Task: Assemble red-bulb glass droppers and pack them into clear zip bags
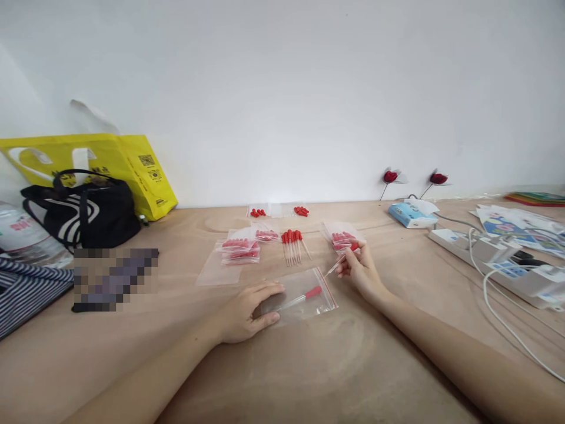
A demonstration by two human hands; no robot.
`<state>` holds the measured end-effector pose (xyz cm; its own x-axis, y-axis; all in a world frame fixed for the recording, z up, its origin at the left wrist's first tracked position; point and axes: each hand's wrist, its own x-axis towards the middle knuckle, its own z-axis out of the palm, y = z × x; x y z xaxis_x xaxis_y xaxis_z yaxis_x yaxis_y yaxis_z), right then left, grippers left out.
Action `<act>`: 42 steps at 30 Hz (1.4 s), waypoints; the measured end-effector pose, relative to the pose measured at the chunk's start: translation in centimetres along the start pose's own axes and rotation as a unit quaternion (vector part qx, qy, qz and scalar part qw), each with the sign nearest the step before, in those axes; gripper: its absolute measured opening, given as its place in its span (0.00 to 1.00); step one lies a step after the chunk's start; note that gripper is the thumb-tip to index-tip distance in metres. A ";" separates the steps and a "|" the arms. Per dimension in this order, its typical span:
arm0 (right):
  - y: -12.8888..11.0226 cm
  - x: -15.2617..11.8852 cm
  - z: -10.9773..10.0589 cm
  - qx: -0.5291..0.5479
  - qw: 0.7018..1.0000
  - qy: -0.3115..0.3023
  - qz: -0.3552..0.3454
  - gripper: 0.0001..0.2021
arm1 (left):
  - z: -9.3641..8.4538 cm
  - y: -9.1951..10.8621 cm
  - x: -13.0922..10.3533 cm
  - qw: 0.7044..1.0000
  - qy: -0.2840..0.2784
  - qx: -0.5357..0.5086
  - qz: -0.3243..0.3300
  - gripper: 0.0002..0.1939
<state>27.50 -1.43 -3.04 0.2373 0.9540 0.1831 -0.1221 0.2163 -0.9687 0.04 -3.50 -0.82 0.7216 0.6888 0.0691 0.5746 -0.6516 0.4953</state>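
My left hand grips the left end of a clear zip-lock bag lying on the table. Inside that bag is one glass dropper with a red rubber bulb. Just past the bag's red-striped mouth, my right hand pinches a second dropper near its red bulb, glass tip slanting down toward the opening. Several loose droppers lie side by side beyond the bag, bulbs away from me. Filled bags are stacked to their left, and another filled bag sits behind my right hand.
Small bags of red bulbs lie by the wall. On the left are a yellow bag, a black bag and a large bottle. A tissue pack and a power strip with trailing cables occupy the right.
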 end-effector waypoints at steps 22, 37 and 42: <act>-0.8 -0.8 0.3 -0.316 0.864 -0.359 -0.155 0.14 | -0.2 0.1 0.0 0.999 -0.029 0.026 -0.021 0.30; 0.1 0.2 0.1 -0.184 0.889 -0.413 0.074 0.17 | -0.1 0.0 -0.1 0.998 -0.038 0.025 -0.042 0.31; 0.6 0.3 -0.1 -0.180 0.901 -0.384 0.089 0.16 | -0.2 0.1 -0.1 0.998 -0.041 0.021 -0.048 0.31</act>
<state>27.64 -1.00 -3.57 -0.5086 0.8594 -0.0528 0.2605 0.0951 -0.9608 -0.05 -3.55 -0.58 0.6904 0.7218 -0.0488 0.6570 -0.5972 0.4601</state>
